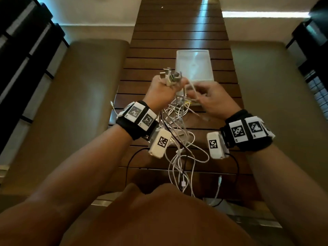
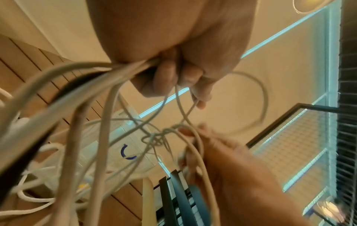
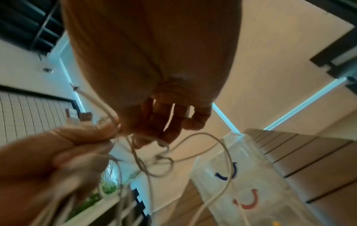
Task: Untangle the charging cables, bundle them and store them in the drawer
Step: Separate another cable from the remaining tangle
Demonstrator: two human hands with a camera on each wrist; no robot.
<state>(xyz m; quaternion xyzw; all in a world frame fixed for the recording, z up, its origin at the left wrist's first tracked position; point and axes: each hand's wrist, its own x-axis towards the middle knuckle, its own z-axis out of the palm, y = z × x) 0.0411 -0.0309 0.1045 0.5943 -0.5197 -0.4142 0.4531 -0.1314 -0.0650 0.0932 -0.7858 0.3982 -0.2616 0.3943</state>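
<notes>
Item: charging cables (image 1: 179,139), white, tangled. Held above slatted surface (image 1: 177,32). Left hand (image 1: 159,91) clenched round plug ends; right hand (image 1: 209,100) pinched one strand beside knot (image 2: 154,137). Risk: hard pulling likely tightens knot.

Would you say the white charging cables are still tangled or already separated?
Still tangled: the cables hang in crossed loops from the left hand, and a knot sits between it and the right hand.
</notes>
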